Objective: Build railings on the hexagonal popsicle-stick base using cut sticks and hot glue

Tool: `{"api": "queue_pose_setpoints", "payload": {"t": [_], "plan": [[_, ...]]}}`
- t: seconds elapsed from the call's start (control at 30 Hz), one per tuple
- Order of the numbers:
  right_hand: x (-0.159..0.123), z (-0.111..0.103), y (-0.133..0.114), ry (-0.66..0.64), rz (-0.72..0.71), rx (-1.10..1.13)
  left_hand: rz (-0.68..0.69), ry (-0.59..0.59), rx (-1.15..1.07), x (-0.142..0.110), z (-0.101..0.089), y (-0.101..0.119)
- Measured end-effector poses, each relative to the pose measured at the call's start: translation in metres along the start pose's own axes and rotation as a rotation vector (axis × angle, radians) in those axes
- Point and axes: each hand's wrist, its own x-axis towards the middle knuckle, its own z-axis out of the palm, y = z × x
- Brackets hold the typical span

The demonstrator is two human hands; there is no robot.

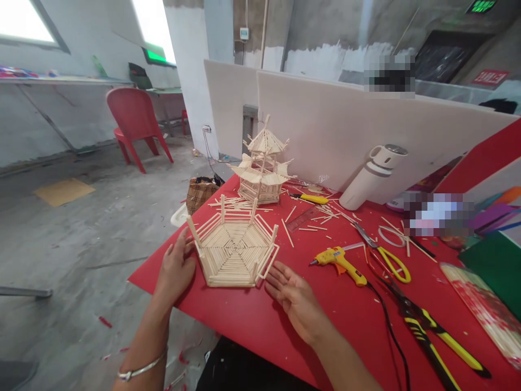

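A hexagonal base of pale wooden sticks (228,255), with short upright posts and rails around its rim, lies on the red table in front of me. Beside its left edge is my left hand (177,269), fingers apart and partly bent, the tips close to or touching the side. At the lower right side, a small rectangular stick frame (270,262) leans outward from the rim. My right hand (296,301) lies palm up there, its outstretched fingers at this frame without closing on it. Behind the base stands a two-tiered stick pavilion (262,174).
On the red table (244,309) lie a yellow glue gun (340,264), yellow-handled scissors (391,263), black-and-yellow cutters (427,326), a utility knife (311,199) and loose sticks (240,203). A white bottle (368,176) stands near the partition. The table's left corner borders open floor.
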Motion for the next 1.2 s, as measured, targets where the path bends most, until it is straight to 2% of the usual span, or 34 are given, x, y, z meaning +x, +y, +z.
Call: {"api": "queue_pose_setpoints", "payload": {"t": [0.1,0.23,0.37,0.6,0.77,0.87,1.07,1.2], "plan": [[0.004,0.002,-0.003,-0.028,0.008,0.028,-0.033,-0.070,-0.071,-0.004,-0.001,0.000],[0.007,0.005,-0.009,-0.009,0.049,0.087,-0.055,-0.023,-0.067,-0.017,-0.002,-0.002],[0.018,0.002,-0.012,0.016,0.020,0.101,-0.048,0.024,-0.043,-0.035,-0.001,-0.003],[0.044,-0.008,-0.014,-0.032,-0.030,0.043,-0.013,0.024,0.005,-0.057,0.002,-0.005],[0.045,-0.006,-0.018,-0.015,-0.025,0.045,-0.026,0.021,0.058,-0.061,0.002,-0.004],[0.035,-0.007,-0.018,0.000,-0.026,0.052,-0.082,0.103,0.094,-0.063,-0.001,0.001],[0.006,-0.017,-0.021,0.024,-0.083,0.002,-0.055,0.427,0.111,-0.072,-0.010,0.017],[-0.009,-0.025,-0.027,0.053,-0.172,-0.116,0.010,0.459,0.112,-0.085,-0.013,0.036]]}}
